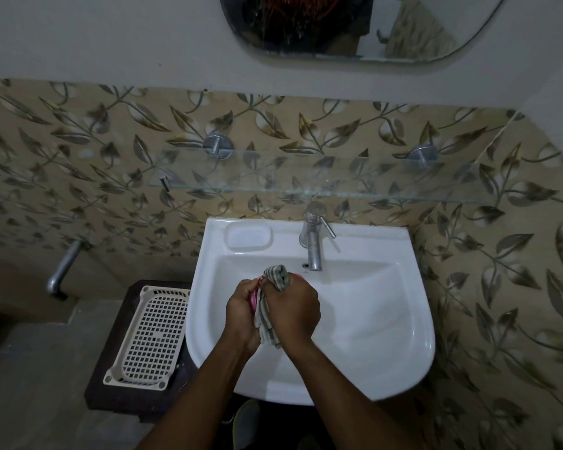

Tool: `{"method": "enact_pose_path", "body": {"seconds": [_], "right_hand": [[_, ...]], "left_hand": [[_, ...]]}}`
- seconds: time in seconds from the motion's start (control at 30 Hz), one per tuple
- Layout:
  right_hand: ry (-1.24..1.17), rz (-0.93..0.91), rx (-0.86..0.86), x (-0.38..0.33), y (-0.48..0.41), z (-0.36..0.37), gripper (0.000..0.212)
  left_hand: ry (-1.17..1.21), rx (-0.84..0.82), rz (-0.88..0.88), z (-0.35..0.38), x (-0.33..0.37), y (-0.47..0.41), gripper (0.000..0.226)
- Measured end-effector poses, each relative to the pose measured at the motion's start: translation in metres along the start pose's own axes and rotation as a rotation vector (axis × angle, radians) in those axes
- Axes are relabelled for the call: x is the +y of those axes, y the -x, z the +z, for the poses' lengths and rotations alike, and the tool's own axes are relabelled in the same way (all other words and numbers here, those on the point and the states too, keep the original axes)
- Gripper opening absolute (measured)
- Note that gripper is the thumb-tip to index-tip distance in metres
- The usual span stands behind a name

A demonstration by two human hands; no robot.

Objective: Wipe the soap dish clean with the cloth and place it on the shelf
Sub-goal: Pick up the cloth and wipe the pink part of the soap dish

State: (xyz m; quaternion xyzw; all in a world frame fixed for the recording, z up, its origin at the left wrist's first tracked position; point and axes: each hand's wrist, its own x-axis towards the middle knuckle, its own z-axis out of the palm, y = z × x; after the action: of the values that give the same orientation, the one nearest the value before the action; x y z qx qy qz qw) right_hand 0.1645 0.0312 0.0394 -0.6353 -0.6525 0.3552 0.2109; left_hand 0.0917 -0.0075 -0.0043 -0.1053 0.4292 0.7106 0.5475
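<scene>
Over the white sink (371, 319) both my hands meet. My left hand (242, 311) grips a pink soap dish (253, 297), of which only a thin pink edge shows between the hands. My right hand (294, 311) is closed on a grey and white striped cloth (275, 279), pressing it against the dish; one cloth end sticks up above the fingers and another hangs below. A glass shelf (322, 177) is fixed to the leaf-patterned tiles above the sink and carries nothing.
A chrome tap (314, 238) stands at the sink's back edge, right behind my hands. A cream plastic basket (150, 336) lies on a dark stool left of the sink. A pipe (62, 271) sticks out of the left wall. A mirror (355, 27) hangs above.
</scene>
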Motion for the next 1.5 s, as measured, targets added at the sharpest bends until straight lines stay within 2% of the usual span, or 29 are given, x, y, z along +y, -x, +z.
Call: {"method": "enact_pose_path", "body": {"seconds": [0.07,0.27,0.4,0.53,0.7,0.93,1.03,1.13,1.23,1.33,1.43,1.5], "right_hand": [[0.006,0.02,0.052,0.004,-0.002,0.006,0.024],[0.125,0.068,0.088,0.024,-0.026,0.002,0.03],[0.183,0.066,0.045,0.031,-0.031,0.001,0.028],[0.104,0.064,-0.032,0.03,-0.035,0.0,0.025],[0.042,-0.189,-0.222,0.021,-0.028,0.001,0.025],[0.297,-0.497,-0.652,0.002,-0.044,-0.025,0.025],[0.48,-0.669,-0.765,-0.007,-0.05,-0.039,0.021],[0.62,-0.739,-0.825,-0.013,-0.051,-0.051,0.023],[0.669,-0.832,-0.76,-0.017,-0.047,-0.061,0.024],[0.596,-0.912,-0.622,-0.019,-0.034,-0.069,0.023],[0.592,-1.049,-0.432,-0.018,-0.022,-0.066,0.005],[0.615,-1.092,-0.358,-0.017,-0.016,-0.059,0.018]], "left_hand": [[-0.024,0.04,0.022,-0.001,-0.001,0.001,0.032],[-0.093,0.079,0.039,-0.008,-0.003,0.004,0.042],[-0.078,0.085,-0.004,-0.004,-0.006,0.006,0.039],[-0.011,0.064,-0.092,-0.002,0.004,0.005,0.034],[-0.031,0.027,-0.215,0.006,0.015,0.003,0.034],[-0.003,-0.043,-0.353,0.01,0.028,0.001,0.039],[-0.04,0.007,-0.403,0.009,0.03,0.001,0.045],[-0.079,0.013,-0.414,0.003,0.031,0.002,0.059],[-0.116,-0.021,-0.301,0.004,0.029,0.005,0.051],[-0.122,-0.125,-0.168,0.006,0.029,0.006,0.043],[-0.197,-0.198,-0.036,0.012,0.032,0.01,0.052],[-0.264,-0.205,0.068,0.015,0.033,0.011,0.054]]}}
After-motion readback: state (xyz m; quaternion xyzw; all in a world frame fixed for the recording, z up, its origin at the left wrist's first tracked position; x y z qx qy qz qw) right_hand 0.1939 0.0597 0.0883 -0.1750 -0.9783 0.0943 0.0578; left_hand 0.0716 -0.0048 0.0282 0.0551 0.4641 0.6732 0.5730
